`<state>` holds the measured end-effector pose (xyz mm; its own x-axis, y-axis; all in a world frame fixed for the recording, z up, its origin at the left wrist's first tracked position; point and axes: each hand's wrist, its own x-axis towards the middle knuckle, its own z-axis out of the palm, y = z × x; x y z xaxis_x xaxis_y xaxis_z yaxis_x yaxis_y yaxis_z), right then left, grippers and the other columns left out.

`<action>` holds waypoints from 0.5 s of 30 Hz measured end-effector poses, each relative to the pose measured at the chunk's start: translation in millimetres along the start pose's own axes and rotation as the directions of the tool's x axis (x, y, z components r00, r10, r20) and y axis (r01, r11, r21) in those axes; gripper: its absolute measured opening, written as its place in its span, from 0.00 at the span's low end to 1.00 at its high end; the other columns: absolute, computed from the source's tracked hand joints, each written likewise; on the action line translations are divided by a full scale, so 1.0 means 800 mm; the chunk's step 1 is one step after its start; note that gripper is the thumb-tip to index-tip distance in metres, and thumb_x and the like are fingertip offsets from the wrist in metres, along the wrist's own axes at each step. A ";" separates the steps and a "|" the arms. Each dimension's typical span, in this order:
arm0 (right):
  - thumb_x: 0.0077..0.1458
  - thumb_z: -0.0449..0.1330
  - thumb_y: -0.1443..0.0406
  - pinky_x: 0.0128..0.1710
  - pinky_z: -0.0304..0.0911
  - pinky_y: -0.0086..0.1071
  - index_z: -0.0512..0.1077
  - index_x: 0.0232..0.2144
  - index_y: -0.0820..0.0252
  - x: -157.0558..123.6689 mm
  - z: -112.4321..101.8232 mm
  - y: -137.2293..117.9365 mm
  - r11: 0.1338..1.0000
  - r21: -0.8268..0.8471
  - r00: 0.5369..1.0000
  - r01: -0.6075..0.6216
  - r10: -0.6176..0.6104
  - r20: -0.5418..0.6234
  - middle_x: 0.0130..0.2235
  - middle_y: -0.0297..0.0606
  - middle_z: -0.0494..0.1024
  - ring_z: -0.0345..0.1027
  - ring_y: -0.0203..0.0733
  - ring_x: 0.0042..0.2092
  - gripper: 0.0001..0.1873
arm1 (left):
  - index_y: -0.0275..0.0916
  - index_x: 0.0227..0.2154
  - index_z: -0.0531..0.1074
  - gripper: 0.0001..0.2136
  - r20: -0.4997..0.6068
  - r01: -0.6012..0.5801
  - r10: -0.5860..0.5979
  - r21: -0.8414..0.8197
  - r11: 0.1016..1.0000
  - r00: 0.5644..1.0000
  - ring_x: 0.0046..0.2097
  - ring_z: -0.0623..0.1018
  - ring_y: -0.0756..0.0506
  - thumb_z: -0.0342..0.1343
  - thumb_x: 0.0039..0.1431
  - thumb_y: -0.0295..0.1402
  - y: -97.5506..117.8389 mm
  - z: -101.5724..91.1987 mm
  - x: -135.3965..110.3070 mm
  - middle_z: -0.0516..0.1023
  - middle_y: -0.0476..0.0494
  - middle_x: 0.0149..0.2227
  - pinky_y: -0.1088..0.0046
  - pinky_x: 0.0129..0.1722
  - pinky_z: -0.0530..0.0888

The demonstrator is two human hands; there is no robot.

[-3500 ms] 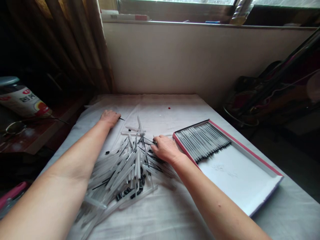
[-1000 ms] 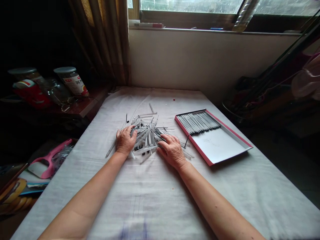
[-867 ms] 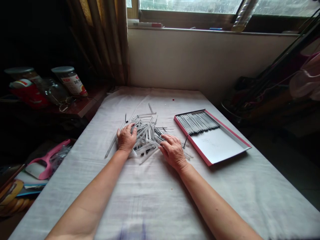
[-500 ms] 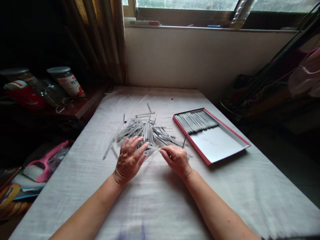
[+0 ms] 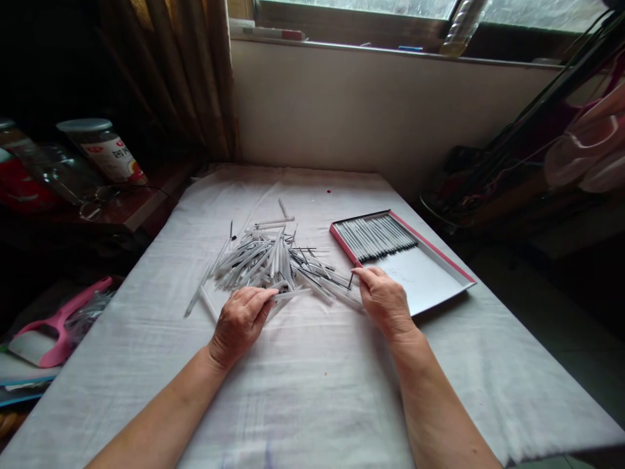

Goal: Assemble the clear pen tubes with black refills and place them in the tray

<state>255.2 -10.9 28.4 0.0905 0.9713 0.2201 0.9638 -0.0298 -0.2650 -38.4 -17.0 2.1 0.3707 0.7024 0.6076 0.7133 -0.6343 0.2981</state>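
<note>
Two hands at a heap of pen parts on a cloth-covered table.

Left hand point(image 5: 240, 320) pinches a translucent plastic tube point(image 5: 291, 294) lying roughly crosswise, its free end toward the right. Right hand point(image 5: 385, 301) nips a thin black refill point(image 5: 350, 280), nearly upright, beside the heap point(image 5: 273, 264). The shallow red-edged box point(image 5: 430, 246) holds tubes in a tidy row.

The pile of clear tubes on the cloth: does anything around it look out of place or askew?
Yes. The pile of clear tubes lies criss-crossed, unlike the neat row in the red-edged tray. A few tubes stray left of it, and one thin black refill leans against the tray's near corner, by the right hand.
</note>
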 end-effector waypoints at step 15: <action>0.59 0.54 0.65 0.38 0.69 0.33 0.78 0.40 0.59 0.016 0.023 -0.013 0.987 0.112 0.960 0.114 -0.080 -0.270 0.42 0.44 0.80 0.76 0.44 0.38 0.13 | 0.40 0.48 0.70 0.11 -0.079 -0.096 0.089 -0.089 0.991 0.993 0.40 0.79 0.47 0.52 0.63 0.26 -0.007 0.012 0.017 0.80 0.43 0.38 0.71 0.42 0.76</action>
<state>241.9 6.0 16.7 0.0773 0.8706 0.4859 0.9336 0.1078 -0.3418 -31.6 -0.6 1.3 0.3846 0.6158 0.6876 0.6186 -0.7249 0.3032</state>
